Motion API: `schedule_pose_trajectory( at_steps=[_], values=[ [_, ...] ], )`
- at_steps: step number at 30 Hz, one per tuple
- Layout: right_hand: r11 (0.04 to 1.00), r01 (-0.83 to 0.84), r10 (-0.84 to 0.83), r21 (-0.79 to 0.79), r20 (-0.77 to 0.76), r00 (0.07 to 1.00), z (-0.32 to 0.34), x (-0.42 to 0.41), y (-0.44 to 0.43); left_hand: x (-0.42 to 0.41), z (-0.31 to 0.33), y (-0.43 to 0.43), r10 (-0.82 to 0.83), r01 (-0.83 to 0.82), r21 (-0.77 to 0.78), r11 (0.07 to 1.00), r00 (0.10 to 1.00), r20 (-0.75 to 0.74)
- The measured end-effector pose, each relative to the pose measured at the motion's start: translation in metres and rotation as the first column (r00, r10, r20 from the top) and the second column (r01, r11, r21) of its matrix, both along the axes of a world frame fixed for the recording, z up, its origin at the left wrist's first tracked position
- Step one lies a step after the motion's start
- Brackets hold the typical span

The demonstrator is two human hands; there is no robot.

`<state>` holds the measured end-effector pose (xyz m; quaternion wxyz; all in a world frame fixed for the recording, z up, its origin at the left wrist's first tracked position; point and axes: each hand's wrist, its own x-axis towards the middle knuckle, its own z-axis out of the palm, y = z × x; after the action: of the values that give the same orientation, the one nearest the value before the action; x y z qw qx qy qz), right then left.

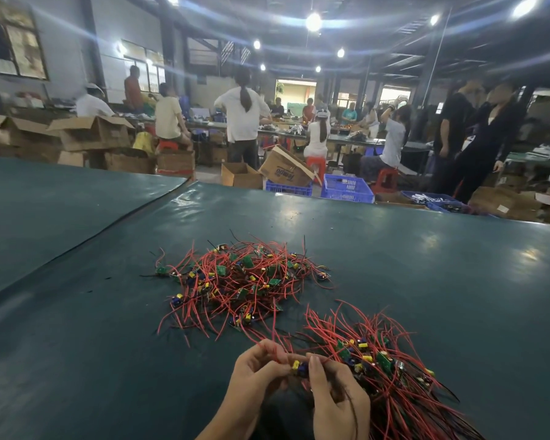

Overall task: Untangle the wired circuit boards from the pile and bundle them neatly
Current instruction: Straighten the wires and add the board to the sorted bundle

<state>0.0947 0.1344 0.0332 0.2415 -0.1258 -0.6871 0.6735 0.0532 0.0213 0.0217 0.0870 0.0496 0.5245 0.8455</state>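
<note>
A tangled pile (pixel 235 281) of small green circuit boards with red and black wires lies in the middle of the dark green table (pixel 426 281). A second, aligned bundle (pixel 385 366) of boards and wires lies at the near right. Close to the front edge, my left hand (pixel 254 373) pinches a red wire, and my right hand (pixel 334 395) pinches one small board (pixel 299 368) with yellow and blue parts between them. Black wires run down under my right palm.
A seam (pixel 108 230) divides the table from a second green surface at the left. Beyond the far edge stand blue crates (pixel 346 188) and cardboard boxes (pixel 283 171). Several people work at benches farther back.
</note>
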Motion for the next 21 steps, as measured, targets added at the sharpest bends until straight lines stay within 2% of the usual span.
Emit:
schedule_pose_trajectory(
  at_steps=[5, 9, 11, 16, 20, 21],
  values=[
    [0.996, -0.062, 0.062, -0.064, -0.006, 0.998, 0.003, 0.005, -0.002, -0.002, -0.001, -0.003, 0.035, -0.036, 0.047, 0.998, 0.999, 0.016],
    [0.989, -0.085, 0.09, -0.119, 0.035, 0.995, 0.003, 0.005, -0.002, -0.004, 0.0, -0.003, -0.022, 0.019, 0.105, 0.994, 0.999, 0.035],
    [0.981, -0.12, 0.126, -0.152, 0.033, 0.991, 0.007, 0.008, -0.003, -0.003, 0.001, -0.003, -0.08, 0.076, 0.074, 0.994, 0.995, 0.056],
    [0.965, -0.127, 0.146, -0.23, 0.067, 0.987, 0.014, 0.01, -0.004, 0.004, 0.005, 0.001, -0.204, 0.194, -0.229, 0.954, 0.979, -0.021],
    [0.962, -0.031, 0.068, -0.272, 0.126, 0.99, 0.017, 0.007, 0.0, 0.008, 0.01, -0.001, -0.242, 0.244, -0.097, 0.965, 0.97, 0.03],
    [0.96, -0.02, 0.061, -0.28, 0.137, 0.989, 0.017, 0.006, 0.001, 0.008, 0.01, -0.001, -0.254, 0.256, -0.111, 0.96, 0.967, 0.031]
  ],
)
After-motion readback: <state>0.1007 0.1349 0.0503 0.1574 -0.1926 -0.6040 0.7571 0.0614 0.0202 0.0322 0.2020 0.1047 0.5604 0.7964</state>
